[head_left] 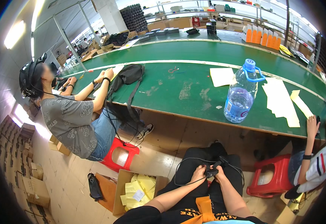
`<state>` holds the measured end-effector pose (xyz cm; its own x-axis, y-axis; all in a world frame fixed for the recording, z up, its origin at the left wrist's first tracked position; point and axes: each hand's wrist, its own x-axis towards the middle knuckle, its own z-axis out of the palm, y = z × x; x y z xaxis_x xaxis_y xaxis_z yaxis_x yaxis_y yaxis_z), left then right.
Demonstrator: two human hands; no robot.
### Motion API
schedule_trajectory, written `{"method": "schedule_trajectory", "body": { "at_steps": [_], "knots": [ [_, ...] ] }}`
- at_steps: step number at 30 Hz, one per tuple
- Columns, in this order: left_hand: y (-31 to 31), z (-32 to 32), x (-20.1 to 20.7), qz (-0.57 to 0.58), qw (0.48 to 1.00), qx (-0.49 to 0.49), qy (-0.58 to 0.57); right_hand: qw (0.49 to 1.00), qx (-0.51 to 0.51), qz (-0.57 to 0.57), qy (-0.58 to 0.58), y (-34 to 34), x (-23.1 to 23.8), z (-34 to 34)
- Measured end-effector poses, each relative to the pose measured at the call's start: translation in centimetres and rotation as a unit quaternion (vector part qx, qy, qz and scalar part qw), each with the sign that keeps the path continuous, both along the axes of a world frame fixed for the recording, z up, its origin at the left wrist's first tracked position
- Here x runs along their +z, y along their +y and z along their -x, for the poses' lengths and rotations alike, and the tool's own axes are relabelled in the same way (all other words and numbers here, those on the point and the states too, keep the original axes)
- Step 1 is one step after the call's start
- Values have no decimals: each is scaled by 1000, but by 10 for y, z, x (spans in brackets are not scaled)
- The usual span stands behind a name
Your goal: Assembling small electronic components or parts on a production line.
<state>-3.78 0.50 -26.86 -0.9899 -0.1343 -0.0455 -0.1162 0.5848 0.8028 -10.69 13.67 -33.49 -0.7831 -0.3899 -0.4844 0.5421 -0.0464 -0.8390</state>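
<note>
Holds small black corded device (pixel 210 173) at five o'clock, over lap (pixel 193 154), gripped between left hand (pixel 198 174) and right hand (pixel 219 174), seemingly at a close-handling step, probably calling next for steady two-handed support, with green surface (pixel 163 89) toward twelve, bottle (pixel 239 99) nearer three.

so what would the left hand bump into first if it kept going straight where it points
Pointing forward and rightward, the left hand would likely meet the small black device at its fingertips first, then perhaps the right hand; depth is unclear from one view.
</note>
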Motion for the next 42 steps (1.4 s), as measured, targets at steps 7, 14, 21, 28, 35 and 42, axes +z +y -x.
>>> {"method": "schedule_trajectory", "body": {
  "at_steps": [7, 14, 21, 28, 35, 42],
  "knots": [
    [0, 0, -6, 6, 999, 0, 41, 999, 33, -1, 12, 3, 14, -1],
    [5, 0, 4, -13, 997, 13, 78, 999, 16, 36, 10, 5, 5, -1],
    [0, -1, -20, -57, 987, 40, 147, 994, -41, 68, -70, -1, 15, 2],
    [-7, 16, 76, -129, 949, 8, 288, 907, -62, 355, -215, 27, 56, 8],
    [-5, 26, 210, -122, 895, -39, 427, 808, 88, 581, 31, 81, 178, -11],
    [5, 9, 252, -141, 859, -146, 469, 863, -18, 285, 416, 66, 314, -38]
  ]
}}
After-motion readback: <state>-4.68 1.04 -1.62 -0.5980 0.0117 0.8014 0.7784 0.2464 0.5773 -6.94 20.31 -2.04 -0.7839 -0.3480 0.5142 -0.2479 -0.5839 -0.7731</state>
